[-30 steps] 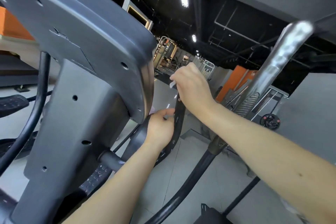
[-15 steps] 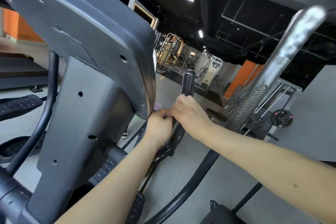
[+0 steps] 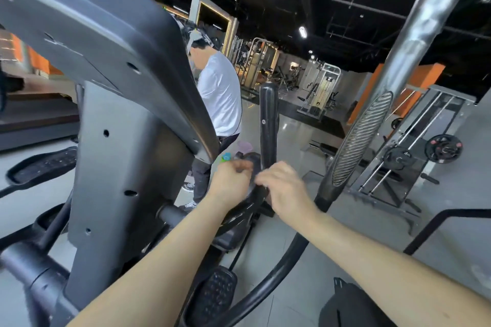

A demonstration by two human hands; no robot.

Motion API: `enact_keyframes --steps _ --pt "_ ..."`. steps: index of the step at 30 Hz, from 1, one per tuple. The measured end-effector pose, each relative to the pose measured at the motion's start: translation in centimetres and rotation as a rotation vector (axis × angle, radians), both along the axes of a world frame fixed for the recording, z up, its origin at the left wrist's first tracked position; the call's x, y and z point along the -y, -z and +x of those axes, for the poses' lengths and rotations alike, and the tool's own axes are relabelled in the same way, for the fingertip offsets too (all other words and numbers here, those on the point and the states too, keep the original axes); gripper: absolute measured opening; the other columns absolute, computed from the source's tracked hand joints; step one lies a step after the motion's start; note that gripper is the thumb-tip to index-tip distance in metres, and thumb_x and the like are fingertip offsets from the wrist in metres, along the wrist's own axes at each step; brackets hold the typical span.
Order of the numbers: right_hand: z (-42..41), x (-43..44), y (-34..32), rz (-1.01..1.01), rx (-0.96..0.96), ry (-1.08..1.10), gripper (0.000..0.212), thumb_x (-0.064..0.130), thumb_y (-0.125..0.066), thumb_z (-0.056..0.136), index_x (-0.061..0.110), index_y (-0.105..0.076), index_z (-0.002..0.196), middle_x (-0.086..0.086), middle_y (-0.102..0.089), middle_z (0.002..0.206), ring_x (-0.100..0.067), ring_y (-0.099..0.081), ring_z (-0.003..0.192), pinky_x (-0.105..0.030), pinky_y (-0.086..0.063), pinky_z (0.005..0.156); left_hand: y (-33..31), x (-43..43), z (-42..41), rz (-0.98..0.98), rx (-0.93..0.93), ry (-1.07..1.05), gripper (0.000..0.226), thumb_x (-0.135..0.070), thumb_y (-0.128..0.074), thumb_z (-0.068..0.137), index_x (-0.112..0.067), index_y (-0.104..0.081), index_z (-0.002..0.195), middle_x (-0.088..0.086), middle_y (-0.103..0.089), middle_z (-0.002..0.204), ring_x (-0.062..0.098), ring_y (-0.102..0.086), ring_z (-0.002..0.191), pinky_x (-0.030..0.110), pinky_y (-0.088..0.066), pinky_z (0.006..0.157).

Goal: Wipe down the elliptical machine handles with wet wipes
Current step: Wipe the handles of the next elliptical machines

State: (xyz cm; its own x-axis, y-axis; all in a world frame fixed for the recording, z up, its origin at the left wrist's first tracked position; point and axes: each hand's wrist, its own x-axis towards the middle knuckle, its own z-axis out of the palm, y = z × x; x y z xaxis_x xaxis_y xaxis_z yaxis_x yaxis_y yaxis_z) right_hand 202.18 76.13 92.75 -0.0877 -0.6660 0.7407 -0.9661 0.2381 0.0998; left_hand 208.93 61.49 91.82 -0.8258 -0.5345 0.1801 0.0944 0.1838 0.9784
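Note:
The elliptical's black fixed handle (image 3: 268,119) stands upright just right of the grey console back (image 3: 106,48). My right hand (image 3: 285,188) wraps around the handle's lower end, fingers curled across it. My left hand (image 3: 232,180) grips the curved bar just left of and below that spot, fingers curled; both hands are blurred. No wet wipe shows; anything under the right palm is hidden. The upper half of the handle is bare.
A silver moving arm (image 3: 425,34) with a ribbed grip rises at the right. A person in a white shirt (image 3: 220,93) stands behind the console. Foot pedals (image 3: 215,297) lie below. A weight rack with plates (image 3: 443,148) stands at the right.
My right hand has slid from the top of the handle down to its base. The view has dropped and shifted, bringing the person behind the console into sight.

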Motion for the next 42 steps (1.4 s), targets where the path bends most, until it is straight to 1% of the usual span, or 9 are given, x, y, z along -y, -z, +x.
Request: enact_keyframes --steps 4,7,10,15,21,24,33,39,42 --pt "1.0 -1.0 -4.2 -0.429 0.266 0.136 0.023 -0.007 -0.057 0.097 0.008 -0.074 0.095 0.006 -0.066 0.101 -0.005 -0.058 0.099 -0.015 -0.042 0.092 -1.2 -0.5 0.0 -0.029 -0.117 -0.008 0.018 -0.006 -0.057 0.099 -0.015 -0.071 0.107 -0.002 -0.072 0.104 0.012 -0.064 0.099 0.007 -0.043 0.081" --pt "0.0 0.3 -6.2 -0.549 0.305 0.146 0.024 -0.011 -0.057 0.096 0.004 -0.074 0.103 -0.004 -0.066 0.107 0.004 -0.057 0.104 -0.016 -0.044 0.093 -2.6 -1.1 -0.4 -0.019 -0.197 -0.067 0.017 -0.009 -0.058 0.099 -0.015 -0.072 0.107 -0.007 -0.073 0.104 0.01 -0.066 0.102 0.007 -0.045 0.081" --pt "-0.2 2.3 -7.5 -0.605 0.331 0.07 0.017 -0.003 -0.063 0.096 0.005 -0.077 0.103 -0.005 -0.066 0.109 -0.002 -0.06 0.107 -0.026 -0.051 0.096 -3.5 -1.5 -0.8 0.005 -0.25 -0.114 0.019 -0.014 -0.06 0.098 -0.015 -0.072 0.113 -0.007 -0.073 0.109 0.009 -0.066 0.107 0.021 -0.05 0.095" --pt "0.3 4.1 -8.4 -0.638 0.34 0.056 0.013 0.003 -0.078 0.087 0.005 -0.079 0.1 0.0 -0.063 0.105 0.007 -0.057 0.101 -0.01 -0.043 0.091 -3.9 -1.1 -0.9 0.041 -0.277 -0.128 0.022 -0.013 -0.056 0.098 -0.02 -0.073 0.112 -0.01 -0.074 0.11 0.004 -0.067 0.104 0.027 -0.053 0.097" --pt "0.5 4.8 -8.8 -0.592 0.185 0.084 0.01 -0.002 -0.075 0.086 0.005 -0.08 0.091 -0.005 -0.067 0.098 -0.022 -0.064 0.095 -0.024 -0.051 0.085 -4.1 -1.0 -0.7 0.047 -0.271 -0.123 0.03 -0.006 -0.052 0.097 -0.018 -0.071 0.116 -0.009 -0.074 0.11 -0.003 -0.067 0.088 0.015 -0.054 0.084" --pt "0.2 4.6 -7.7 -0.558 0.1 0.085 0.012 -0.006 -0.075 0.085 0.005 -0.079 0.09 -0.006 -0.069 0.094 -0.025 -0.063 0.093 -0.02 -0.048 0.083 -4.0 -1.1 -0.6 0.05 -0.28 -0.114 0.033 0.0 -0.051 0.096 -0.017 -0.072 0.115 -0.01 -0.074 0.107 -0.009 -0.065 0.079 0.006 -0.05 0.074" --pt "-0.5 1.4 -0.6 -0.379 0.202 0.138 0.013 -0.01 -0.077 0.084 0.001 -0.079 0.09 -0.004 -0.062 0.091 -0.016 -0.053 0.094 -0.011 -0.039 0.084 -4.0 -0.6 -0.3 0.073 -0.251 -0.065 0.033 -0.007 -0.052 0.093 -0.019 -0.073 0.116 -0.006 -0.076 0.109 0.014 -0.071 0.098 0.039 -0.056 0.098" --pt "1.1 3.4 -8.5 -0.481 0.141 0.045 0.007 0.0 -0.074 0.089 0.005 -0.078 0.09 0.002 -0.057 0.098 -0.026 -0.058 0.096 -0.021 -0.045 0.083 -4.4 -0.8 0.0 0.081 -0.244 -0.073 0.035 -0.004 -0.048 0.096 -0.022 -0.074 0.11 -0.007 -0.075 0.103 0.014 -0.069 0.102 0.04 -0.056 0.099" --pt "0.9 4.4 -11.1 -0.48 0.074 0.037 0.008 0.0 -0.073 0.089 0.005 -0.079 0.092 -0.006 -0.061 0.099 -0.025 -0.057 0.097 -0.013 -0.04 0.085 -4.6 -0.9 0.1 0.066 -0.239 -0.083 0.035 -0.004 -0.047 0.097 -0.022 -0.074 0.11 -0.013 -0.073 0.106 0.004 -0.067 0.103 0.027 -0.054 0.095"
